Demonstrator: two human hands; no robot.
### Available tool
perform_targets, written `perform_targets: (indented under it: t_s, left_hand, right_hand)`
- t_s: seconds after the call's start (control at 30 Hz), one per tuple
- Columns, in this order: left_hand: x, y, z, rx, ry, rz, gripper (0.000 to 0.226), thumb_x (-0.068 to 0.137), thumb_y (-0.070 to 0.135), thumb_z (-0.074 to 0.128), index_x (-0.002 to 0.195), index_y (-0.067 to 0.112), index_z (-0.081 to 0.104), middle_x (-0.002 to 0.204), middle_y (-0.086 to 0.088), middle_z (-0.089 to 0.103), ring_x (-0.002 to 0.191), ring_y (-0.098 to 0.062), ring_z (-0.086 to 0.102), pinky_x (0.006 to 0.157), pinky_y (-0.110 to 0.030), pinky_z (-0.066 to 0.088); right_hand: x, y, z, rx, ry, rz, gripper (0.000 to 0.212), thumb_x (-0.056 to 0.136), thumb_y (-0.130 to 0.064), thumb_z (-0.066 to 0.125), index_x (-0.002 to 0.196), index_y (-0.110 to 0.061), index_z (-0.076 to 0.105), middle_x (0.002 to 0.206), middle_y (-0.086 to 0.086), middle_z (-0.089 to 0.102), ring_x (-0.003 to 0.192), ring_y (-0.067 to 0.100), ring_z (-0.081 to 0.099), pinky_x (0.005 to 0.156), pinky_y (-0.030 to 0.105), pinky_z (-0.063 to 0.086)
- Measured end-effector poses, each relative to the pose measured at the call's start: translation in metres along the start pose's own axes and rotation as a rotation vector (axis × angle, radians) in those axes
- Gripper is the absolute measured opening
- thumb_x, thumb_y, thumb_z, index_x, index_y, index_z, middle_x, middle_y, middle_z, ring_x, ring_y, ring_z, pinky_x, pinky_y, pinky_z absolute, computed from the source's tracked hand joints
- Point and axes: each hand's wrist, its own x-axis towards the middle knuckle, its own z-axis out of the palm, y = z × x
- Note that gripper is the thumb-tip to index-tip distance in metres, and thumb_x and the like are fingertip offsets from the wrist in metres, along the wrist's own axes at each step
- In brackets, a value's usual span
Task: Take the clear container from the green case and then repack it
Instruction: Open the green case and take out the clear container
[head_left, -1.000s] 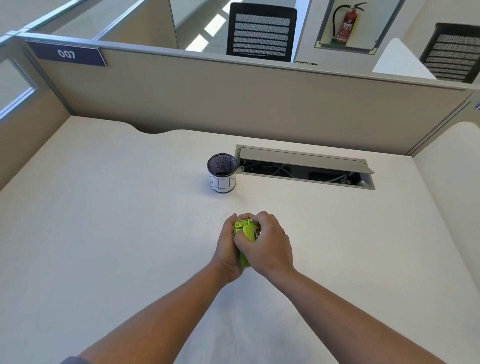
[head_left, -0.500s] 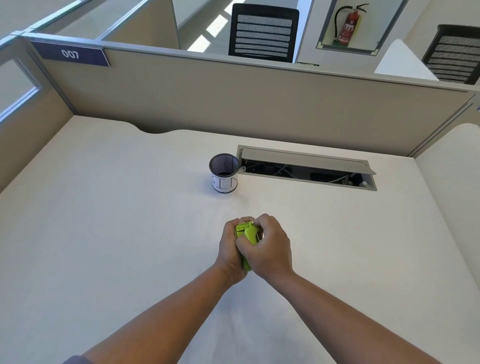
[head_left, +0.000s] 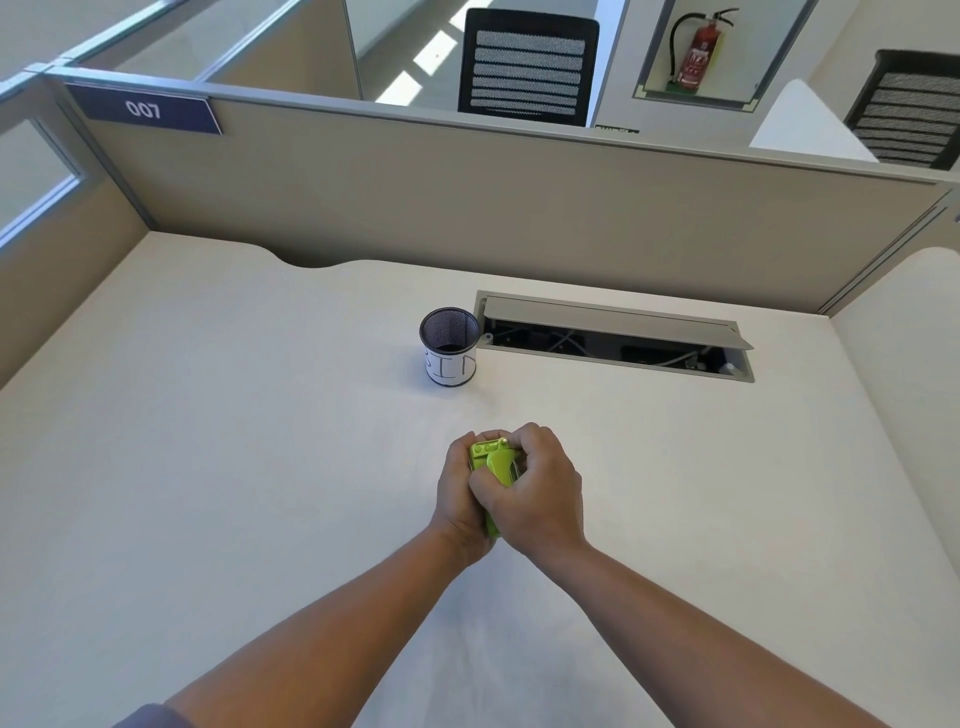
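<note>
A small lime-green case (head_left: 497, 462) is clasped between both of my hands just above the desk's middle. My left hand (head_left: 460, 499) wraps its left side and underside. My right hand (head_left: 535, 493) covers its right side, thumb pressed on the green top near a small brass stud. Only the case's upper face and a sliver of its lower edge show between my fingers. No clear container is visible; my hands hide the case's inside.
A black mesh pen cup (head_left: 449, 347) with a white label stands behind my hands. To its right, an open cable hatch (head_left: 615, 335) is sunk in the cream desk (head_left: 208, 467). Beige partition walls (head_left: 467, 208) enclose the desk at back and sides.
My hands and the green case stay in nearly the same spot; the grip shifts slightly, with the right thumb sliding a little on the case's top.
</note>
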Motion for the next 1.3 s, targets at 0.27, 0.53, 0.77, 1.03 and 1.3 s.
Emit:
perform_targets:
  t_s: [0.27, 0.53, 0.77, 1.03, 1.3]
  left_hand:
    - [0.001, 0.002, 0.000, 0.067, 0.003, 0.017, 0.038, 0.093, 0.038, 0.040, 0.077, 0.018, 0.067, 0.071, -0.004, 0.064, 0.064, -0.020, 0.063, 0.063, -0.030, 0.047]
    - [0.005, 0.002, -0.004, 0.085, -0.007, 0.016, 0.035, 0.092, 0.039, 0.039, 0.089, 0.014, 0.064, 0.078, -0.006, 0.063, 0.069, -0.022, 0.063, 0.062, -0.030, 0.051]
    - [0.010, 0.004, -0.009, 0.010, 0.007, -0.090, 0.057, 0.098, 0.050, 0.031, 0.096, 0.011, 0.072, 0.086, -0.010, 0.075, 0.077, -0.025, 0.072, 0.064, -0.032, 0.058]
    - [0.013, 0.006, -0.011, -0.066, 0.033, -0.097, 0.060, 0.095, 0.053, 0.032, 0.098, 0.008, 0.071, 0.084, -0.016, 0.071, 0.074, -0.029, 0.069, 0.068, -0.033, 0.055]
    - [0.018, 0.010, -0.017, -0.114, 0.051, -0.107, 0.062, 0.091, 0.053, 0.040, 0.121, 0.004, 0.064, 0.105, -0.023, 0.063, 0.086, -0.035, 0.064, 0.081, -0.039, 0.052]
  right_hand:
    - [0.002, 0.000, -0.001, 0.023, -0.004, -0.008, 0.027, 0.063, -0.044, 0.063, 0.084, -0.034, 0.051, 0.084, -0.011, 0.058, 0.073, 0.008, 0.058, 0.060, 0.030, 0.049]
    - [0.002, 0.000, -0.002, 0.055, 0.023, 0.014, 0.028, 0.064, -0.045, 0.061, 0.083, -0.027, 0.053, 0.082, -0.008, 0.059, 0.073, 0.010, 0.058, 0.061, 0.033, 0.050]
    - [0.012, 0.005, -0.007, 0.298, -0.045, 0.178, 0.025, 0.064, -0.040, 0.064, 0.081, -0.023, 0.061, 0.080, -0.005, 0.066, 0.073, 0.015, 0.059, 0.065, 0.037, 0.053]
    - [0.027, 0.011, -0.020, 0.783, -0.207, 0.397, 0.023, 0.085, -0.026, 0.071, 0.092, -0.004, 0.071, 0.077, 0.003, 0.063, 0.069, 0.016, 0.056, 0.058, 0.027, 0.047]
    - [0.039, 0.033, -0.021, 0.960, -0.392, 0.654, 0.059, 0.079, -0.055, 0.069, 0.113, -0.007, 0.075, 0.106, 0.020, 0.072, 0.085, 0.028, 0.057, 0.066, 0.032, 0.036]
